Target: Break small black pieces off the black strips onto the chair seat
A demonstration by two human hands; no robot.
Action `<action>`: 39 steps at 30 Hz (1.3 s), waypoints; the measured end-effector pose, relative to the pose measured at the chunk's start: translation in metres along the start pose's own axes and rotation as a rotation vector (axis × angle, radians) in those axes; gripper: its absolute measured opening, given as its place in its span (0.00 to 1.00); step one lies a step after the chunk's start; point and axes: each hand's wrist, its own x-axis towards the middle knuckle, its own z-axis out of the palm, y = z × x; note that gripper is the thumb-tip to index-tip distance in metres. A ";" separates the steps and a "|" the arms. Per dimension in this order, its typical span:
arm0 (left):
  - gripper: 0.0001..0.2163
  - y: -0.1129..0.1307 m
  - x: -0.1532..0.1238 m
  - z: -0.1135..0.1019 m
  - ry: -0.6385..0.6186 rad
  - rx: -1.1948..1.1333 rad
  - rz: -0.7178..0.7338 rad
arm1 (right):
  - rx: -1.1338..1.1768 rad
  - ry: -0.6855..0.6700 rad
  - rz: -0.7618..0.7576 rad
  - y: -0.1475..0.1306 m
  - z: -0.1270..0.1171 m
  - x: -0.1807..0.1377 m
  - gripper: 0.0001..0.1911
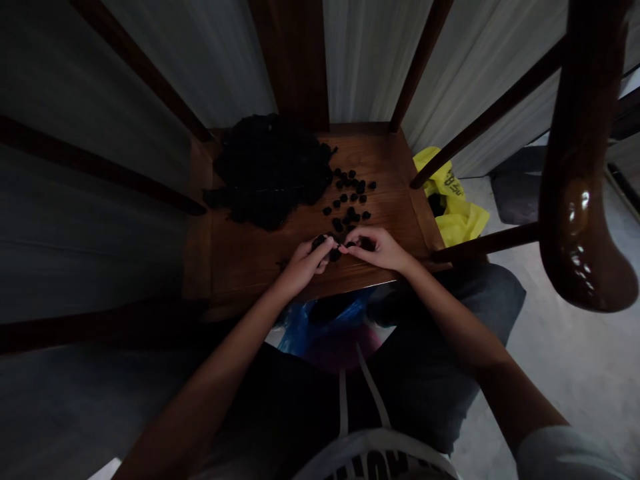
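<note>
My left hand (305,263) and my right hand (377,248) meet fingertip to fingertip over the front of a wooden chair seat (250,257). Both are closed in a pinch around small black pieces (334,253); the left fingers hold one at their tips, and another dark piece shows under the right fingers. Just beyond my hands lie several loose small black pieces (350,197). A large black heap (273,170) sits at the back left of the seat.
Dark wooden chair rails and a glossy armrest (585,200) frame the seat. A yellow plastic bag (453,200) lies on the floor to the right. A blue bag (325,323) shows below the seat, by my knees. Pale curtains hang behind.
</note>
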 end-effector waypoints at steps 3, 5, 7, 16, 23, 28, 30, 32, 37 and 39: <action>0.19 0.000 0.001 0.000 0.000 -0.023 -0.052 | 0.099 0.016 0.029 0.003 -0.001 0.000 0.11; 0.19 0.001 0.001 0.000 0.018 -0.057 -0.056 | 0.108 0.025 0.035 0.004 -0.002 0.001 0.12; 0.18 0.003 0.001 0.001 0.035 -0.088 -0.046 | 0.084 0.025 0.033 0.004 -0.002 0.001 0.12; 0.20 0.007 0.002 -0.005 0.015 -0.029 0.006 | -0.369 0.145 -0.055 -0.001 0.005 -0.003 0.11; 0.17 0.004 0.002 -0.002 0.020 -0.033 0.001 | -0.608 0.185 -0.040 -0.005 0.006 -0.002 0.16; 0.16 0.002 0.003 -0.002 -0.016 -0.055 -0.013 | -0.683 0.201 -0.002 0.002 0.007 -0.004 0.07; 0.17 0.002 0.003 -0.002 -0.029 -0.082 -0.017 | -0.697 0.214 0.030 0.005 0.008 -0.005 0.08; 0.18 0.002 0.002 -0.003 -0.026 -0.046 -0.021 | -0.693 0.243 0.060 0.006 0.009 -0.006 0.10; 0.21 0.000 0.002 -0.002 0.077 0.110 -0.024 | -0.258 0.202 0.087 -0.007 0.012 -0.010 0.13; 0.17 -0.002 0.004 -0.002 0.097 0.106 -0.020 | -0.052 0.104 0.147 -0.014 0.013 -0.011 0.16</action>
